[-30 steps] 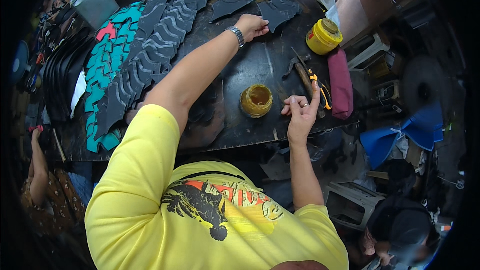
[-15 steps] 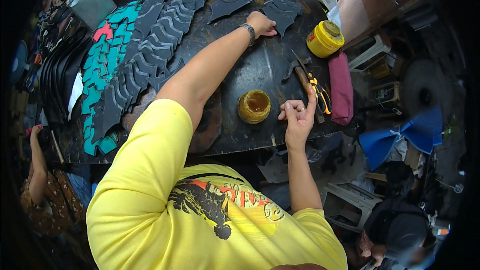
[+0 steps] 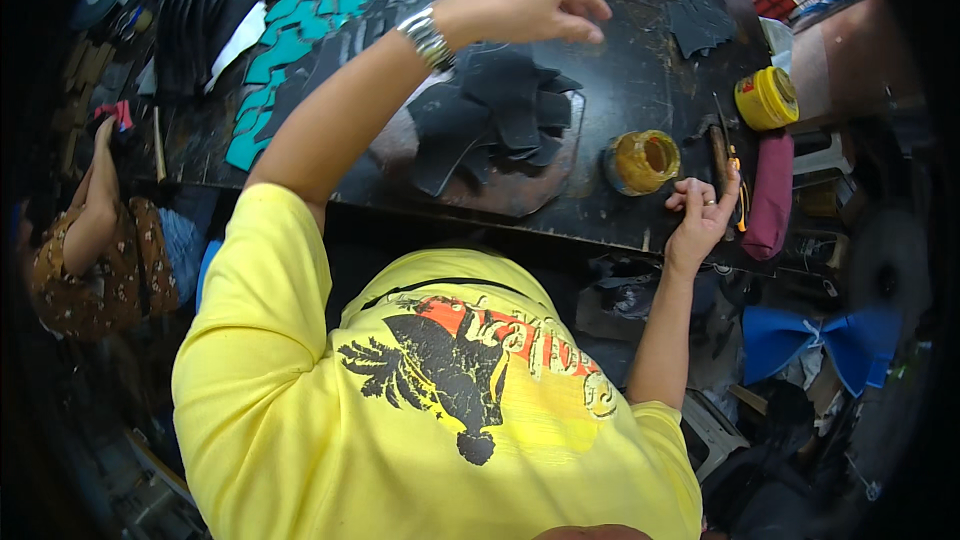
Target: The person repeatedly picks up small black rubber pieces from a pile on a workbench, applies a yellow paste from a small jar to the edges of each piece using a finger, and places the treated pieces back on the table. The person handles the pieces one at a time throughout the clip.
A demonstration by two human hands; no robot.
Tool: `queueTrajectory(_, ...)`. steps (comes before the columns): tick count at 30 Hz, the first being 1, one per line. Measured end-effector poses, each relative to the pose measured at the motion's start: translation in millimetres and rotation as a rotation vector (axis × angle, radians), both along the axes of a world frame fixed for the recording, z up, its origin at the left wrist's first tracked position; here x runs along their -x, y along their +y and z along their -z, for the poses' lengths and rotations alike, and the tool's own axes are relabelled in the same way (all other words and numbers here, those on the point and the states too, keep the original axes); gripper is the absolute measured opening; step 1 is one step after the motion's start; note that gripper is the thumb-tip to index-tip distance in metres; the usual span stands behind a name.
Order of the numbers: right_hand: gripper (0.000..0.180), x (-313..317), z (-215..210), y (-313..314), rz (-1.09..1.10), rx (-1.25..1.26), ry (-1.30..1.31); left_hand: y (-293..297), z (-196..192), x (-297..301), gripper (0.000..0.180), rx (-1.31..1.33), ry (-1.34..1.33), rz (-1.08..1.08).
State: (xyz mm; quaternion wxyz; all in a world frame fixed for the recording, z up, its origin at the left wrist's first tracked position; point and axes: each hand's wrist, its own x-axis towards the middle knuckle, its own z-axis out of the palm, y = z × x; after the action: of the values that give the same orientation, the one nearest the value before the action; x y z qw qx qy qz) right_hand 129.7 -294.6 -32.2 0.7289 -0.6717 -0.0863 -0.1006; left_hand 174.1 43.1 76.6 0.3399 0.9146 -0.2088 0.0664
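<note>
My left hand, with a metal watch at the wrist, hangs over the table, its fingers loosely bent and nothing visible in them. Below it, dark grey cut sheet pieces lie in a loose heap on a brownish board. At the table's near right edge is my right hand; its index finger points up, the others curl, and no object shows in it. An open, crusted jar of amber liquid stands just left of that hand. Orange-handled pliers and a hammer lie right beside its fingertips.
Teal cut pieces and overlapping grey strips cover the table's left side. More dark pieces lie far right. A yellow lidded tub and maroon cloth bundle line the right edge. Another person is at the left.
My left hand has come back leftward from the dark pieces at the far side. The view has shifted, bringing the heap on the board into sight. My right hand keeps its pose beside the pliers.
</note>
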Motion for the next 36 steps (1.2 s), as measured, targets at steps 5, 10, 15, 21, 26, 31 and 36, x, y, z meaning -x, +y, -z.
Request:
queueTrajectory(5, 0.061, -1.1, -1.9, 1.7, -0.004, 0.013, -0.001, 27.7, 16.0, 99.5, 0.040, -0.033, -0.029, -0.252)
queueTrajectory(10, 0.060, -1.1, -2.9, 2.5, -0.014, 0.038, -0.011, 19.1, 34.0, 128.3, 0.040, -0.097, -0.131, -0.315)
queueTrajectory(15, 0.057, -0.6, -8.1, 4.2, 0.009, 0.059, -0.057, 16.5, 35.5, 104.7, 0.046, -0.340, -0.231, -0.016)
queueTrajectory(21, 0.028, 3.4, -68.9, 6.8, -0.094, 0.525, -0.371, 10.1, 26.5, 74.0, 0.049, -0.621, -0.072, 0.175)
queueTrajectory(26, 0.037, -4.6, -112.4, 31.4, -0.241, 1.213, -0.564, -2.5, 6.3, 58.3, 0.032, -0.736, -0.078, 0.285)
queueTrajectory(31, 0.050, -7.2, -115.5, 53.9, -0.288, 1.596, -0.539, -8.1, -17.4, 53.7, 0.016, -0.688, -0.042, 0.319)
queueTrajectory(36, 0.044, -6.9, -121.5, 53.0, -0.249, 1.321, -0.414, 3.8, -25.9, 74.0, 0.022, -0.001, -0.191, 0.080)
